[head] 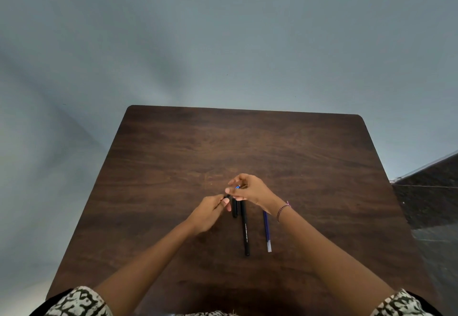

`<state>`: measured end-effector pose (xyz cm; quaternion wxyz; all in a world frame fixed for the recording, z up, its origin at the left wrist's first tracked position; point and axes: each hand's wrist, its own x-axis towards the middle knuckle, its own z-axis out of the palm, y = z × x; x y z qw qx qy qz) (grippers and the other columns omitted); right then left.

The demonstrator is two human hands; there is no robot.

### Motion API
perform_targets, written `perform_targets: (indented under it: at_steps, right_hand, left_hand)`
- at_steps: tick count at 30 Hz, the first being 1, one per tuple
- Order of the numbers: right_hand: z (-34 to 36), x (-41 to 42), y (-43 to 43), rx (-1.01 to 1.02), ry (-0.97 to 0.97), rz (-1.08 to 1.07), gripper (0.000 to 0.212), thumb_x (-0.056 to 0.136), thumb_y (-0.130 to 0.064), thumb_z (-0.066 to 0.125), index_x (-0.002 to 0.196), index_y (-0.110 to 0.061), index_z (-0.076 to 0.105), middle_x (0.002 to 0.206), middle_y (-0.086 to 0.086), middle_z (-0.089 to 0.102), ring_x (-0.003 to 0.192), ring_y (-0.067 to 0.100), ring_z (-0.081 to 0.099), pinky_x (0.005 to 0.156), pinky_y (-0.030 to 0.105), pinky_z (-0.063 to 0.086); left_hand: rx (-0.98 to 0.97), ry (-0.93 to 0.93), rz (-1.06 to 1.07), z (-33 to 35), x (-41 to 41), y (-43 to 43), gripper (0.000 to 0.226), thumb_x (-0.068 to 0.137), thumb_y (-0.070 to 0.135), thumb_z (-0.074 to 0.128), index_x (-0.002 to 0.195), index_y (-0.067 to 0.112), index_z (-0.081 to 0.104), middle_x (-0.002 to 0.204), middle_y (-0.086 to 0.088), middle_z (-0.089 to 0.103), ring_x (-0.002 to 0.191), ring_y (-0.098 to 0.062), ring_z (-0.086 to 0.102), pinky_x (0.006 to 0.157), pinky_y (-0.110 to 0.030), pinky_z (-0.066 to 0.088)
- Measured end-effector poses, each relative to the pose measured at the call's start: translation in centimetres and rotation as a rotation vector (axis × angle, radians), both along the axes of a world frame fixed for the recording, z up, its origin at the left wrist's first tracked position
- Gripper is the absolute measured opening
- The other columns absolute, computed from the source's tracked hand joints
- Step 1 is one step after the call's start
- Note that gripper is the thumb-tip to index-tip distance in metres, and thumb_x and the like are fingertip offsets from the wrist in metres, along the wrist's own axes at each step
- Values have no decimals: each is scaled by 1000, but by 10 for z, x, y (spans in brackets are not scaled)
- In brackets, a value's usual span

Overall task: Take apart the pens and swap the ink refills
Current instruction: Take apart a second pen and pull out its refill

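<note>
Sleeves [74, 301] nearest; left hand [210, 213] is pinching a small black piece [227, 196], right hand [250, 190] a blue-tipped part [238, 187], blue refill [267, 231] and black barrel [245, 229] lying on the bench [173, 154], seemingly mid-disassembly, needing a straight pull next.

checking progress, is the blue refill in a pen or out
Out: the blue refill lies bare on the table, apart from the black pen barrel to its left.

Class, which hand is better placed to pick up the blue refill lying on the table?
Probably the right hand: the blue refill lies under its wrist, though it pinches a blue piece. The left hand is beyond the black barrel, pinching a small black part.
</note>
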<state>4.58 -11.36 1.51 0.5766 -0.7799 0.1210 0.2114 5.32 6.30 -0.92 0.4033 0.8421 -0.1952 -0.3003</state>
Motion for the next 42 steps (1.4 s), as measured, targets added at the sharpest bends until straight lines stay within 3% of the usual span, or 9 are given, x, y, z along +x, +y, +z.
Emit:
perform_targets:
  at_steps: [4,9,12,18,22,25,30,38,42]
  right_hand:
    - [-1,1,6,-129,1,-40,26,77,-35,76,87,-14,65,67,2,68,52,3,61,54,14,52]
    - [0,3,7,-164,6,-40,15,78,-23,77,79,-17,63,73,2,69,58,5,64,54,11,51]
    - [2,4,7,-163,25,-65,23,76,-21,78,90,-13,62,73,-2,66,56,2,63,50,9,47]
    - [2,2,5,-158,52,-84,36,75,-16,79,101,-9,55,88,10,69,75,17,69,73,27,58]
    - [-1,0,5,-146,71,-111,40,72,-15,80,100,-11,52,85,4,64,66,9,64,64,19,54]
    - [-3,0,3,-105,91,-159,43,70,-14,82,101,-12,52,87,5,63,72,13,64,71,25,56]
    - [-7,1,2,-22,126,-219,45,70,-11,81,105,-13,53,87,3,60,82,18,62,82,32,55]
    - [-3,1,9,66,155,-290,47,71,-22,82,108,-15,54,101,8,61,75,12,63,53,15,52]
    - [-5,1,10,3,132,-315,52,67,-18,85,108,-14,53,98,9,64,74,15,67,57,19,55]
  left_hand:
    - [-66,2,27,0,-1,-5,29,100,22,38,85,17,62,74,4,57,64,-7,47,67,-25,40]
    - [-101,29,96,0,-6,-10,15,98,21,44,104,14,56,69,10,53,60,-2,47,61,-20,40]
    - [-67,49,102,0,-7,-11,19,96,28,47,97,10,42,81,2,58,67,-5,50,61,-22,41]
    - [-23,86,151,2,-9,-14,8,94,18,53,92,18,45,76,0,61,64,-6,61,59,-24,52]
    - [61,-69,225,0,-5,-16,16,84,20,68,94,8,64,86,-3,59,80,-16,59,76,-31,50]
    - [109,-142,268,1,-2,-15,27,79,28,73,100,11,72,90,-2,61,79,-9,58,73,-20,43]
    - [156,-146,295,3,-2,-16,30,76,32,75,101,15,73,93,-2,70,84,-12,63,77,-24,49]
    - [116,-80,335,5,-6,-21,30,74,25,78,102,14,73,94,-1,73,81,-9,64,75,-21,49]
    - [76,-21,361,6,-9,-20,27,75,21,78,101,14,73,88,1,73,74,-8,65,72,-19,51]
